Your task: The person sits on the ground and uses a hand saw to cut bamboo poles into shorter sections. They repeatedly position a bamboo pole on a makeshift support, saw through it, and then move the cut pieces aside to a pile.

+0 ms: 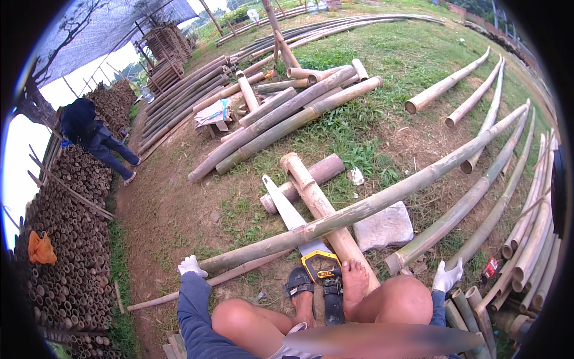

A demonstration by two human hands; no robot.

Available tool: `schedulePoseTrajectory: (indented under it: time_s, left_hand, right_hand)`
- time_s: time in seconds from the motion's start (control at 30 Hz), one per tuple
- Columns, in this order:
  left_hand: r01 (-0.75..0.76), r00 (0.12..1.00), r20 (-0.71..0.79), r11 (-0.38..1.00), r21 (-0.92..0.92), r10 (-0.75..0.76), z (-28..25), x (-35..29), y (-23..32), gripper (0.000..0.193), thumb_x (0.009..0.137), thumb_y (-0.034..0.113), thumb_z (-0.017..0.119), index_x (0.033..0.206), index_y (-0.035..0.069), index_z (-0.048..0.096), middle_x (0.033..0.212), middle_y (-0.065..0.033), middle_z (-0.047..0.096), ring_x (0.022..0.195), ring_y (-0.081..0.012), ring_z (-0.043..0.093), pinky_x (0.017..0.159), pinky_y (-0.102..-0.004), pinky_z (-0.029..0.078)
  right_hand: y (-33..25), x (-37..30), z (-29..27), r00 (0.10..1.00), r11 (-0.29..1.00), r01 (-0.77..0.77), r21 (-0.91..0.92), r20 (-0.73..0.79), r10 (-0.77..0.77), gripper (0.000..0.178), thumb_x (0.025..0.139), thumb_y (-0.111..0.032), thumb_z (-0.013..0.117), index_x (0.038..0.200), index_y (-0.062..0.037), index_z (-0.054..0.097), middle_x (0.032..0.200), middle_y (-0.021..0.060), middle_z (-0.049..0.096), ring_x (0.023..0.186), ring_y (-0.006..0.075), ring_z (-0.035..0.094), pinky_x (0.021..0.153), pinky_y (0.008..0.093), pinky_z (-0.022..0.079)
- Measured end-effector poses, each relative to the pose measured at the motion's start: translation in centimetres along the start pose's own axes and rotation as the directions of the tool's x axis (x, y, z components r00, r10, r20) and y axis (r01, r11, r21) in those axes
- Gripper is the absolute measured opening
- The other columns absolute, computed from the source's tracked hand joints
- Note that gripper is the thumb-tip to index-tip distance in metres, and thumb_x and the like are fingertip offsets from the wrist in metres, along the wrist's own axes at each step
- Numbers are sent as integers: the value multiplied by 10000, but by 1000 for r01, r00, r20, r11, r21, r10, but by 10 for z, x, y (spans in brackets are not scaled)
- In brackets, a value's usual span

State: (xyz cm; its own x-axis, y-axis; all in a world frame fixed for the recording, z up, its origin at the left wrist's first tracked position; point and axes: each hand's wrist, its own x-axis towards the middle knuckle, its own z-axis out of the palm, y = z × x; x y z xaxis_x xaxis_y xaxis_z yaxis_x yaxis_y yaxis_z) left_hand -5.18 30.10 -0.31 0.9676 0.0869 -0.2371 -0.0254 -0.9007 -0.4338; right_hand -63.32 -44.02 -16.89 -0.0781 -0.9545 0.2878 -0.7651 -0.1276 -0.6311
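Note:
A long greenish bamboo pole slants from lower left to upper right over a thicker pale bamboo post. At its near left end, my left hand, in a white glove, is closed against the cut end. My right hand, also gloved, is at the near end of another bamboo pole; its thumb and fingers are apart. Between my feet and the long pole lies a hand saw with a yellow and black handle, its blade running under the pole. My bare right foot rests beside the pale post.
A short bamboo log supports the post; a pale stone block stands right. Several poles lie along the right. Cut bamboo is piled ahead. Stacked bamboo pieces line the left, where another person bends over.

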Motion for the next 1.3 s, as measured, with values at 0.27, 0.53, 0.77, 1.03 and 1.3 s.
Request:
schedulePoseTrajectory:
  time_s: [0.27, 0.53, 0.77, 1.03, 1.3]
  left_hand:
    - [-775, 631, -539, 472, -420, 558, -66, -38, 165, 1025, 809, 619, 928, 1539, -13, 583, 1486, -263, 665, 1393, -423, 638, 1202, -492, 503]
    - [-909, 384, -469, 235, -345, 796, -120, -120, 351, 923, 759, 457, 975, 1506, 84, 582, 1266, -251, 755, 1174, -428, 744, 980, -511, 602]
    - [-894, 417, -450, 266, -362, 790, -108, -101, 343, 756, 743, 425, 956, 1359, 113, 649, 1224, -187, 767, 1123, -400, 761, 946, -503, 611]
    - [-774, 632, -360, 538, -334, 686, -67, -15, 189, 679, 697, 297, 962, 1275, 116, 657, 1161, -166, 748, 1096, -405, 748, 933, -502, 605]
    - [-518, 834, -350, 825, -228, 427, 5, 24, 76, 915, 601, 209, 993, 1419, 56, 613, 1350, -199, 694, 1319, -425, 635, 1155, -529, 479]
  right_hand:
    - [-14, -2, -5, 995, 995, -94, 19, 42, 93, 909, 916, -199, 858, 1684, -92, 383, 1689, 351, 375, 1616, 494, 302, 1346, 543, 274]
    - [-11, 0, -2, 999, 999, -45, -14, 22, 45, 912, 900, -247, 881, 1671, -121, 411, 1659, 342, 404, 1589, 498, 341, 1332, 543, 307]
    - [-14, -3, -4, 997, 997, -65, -52, 28, 66, 937, 885, -300, 890, 1659, -109, 396, 1647, 312, 432, 1581, 502, 353, 1323, 543, 326]
    - [-18, -4, -4, 999, 996, -44, -81, 28, 47, 917, 893, -316, 886, 1643, -101, 404, 1621, 309, 440, 1559, 501, 365, 1307, 544, 340]
    - [-46, 13, -39, 937, 951, -88, -296, 299, 180, 924, 915, -391, 838, 1674, -82, 411, 1642, 343, 427, 1531, 535, 429, 1295, 550, 370]
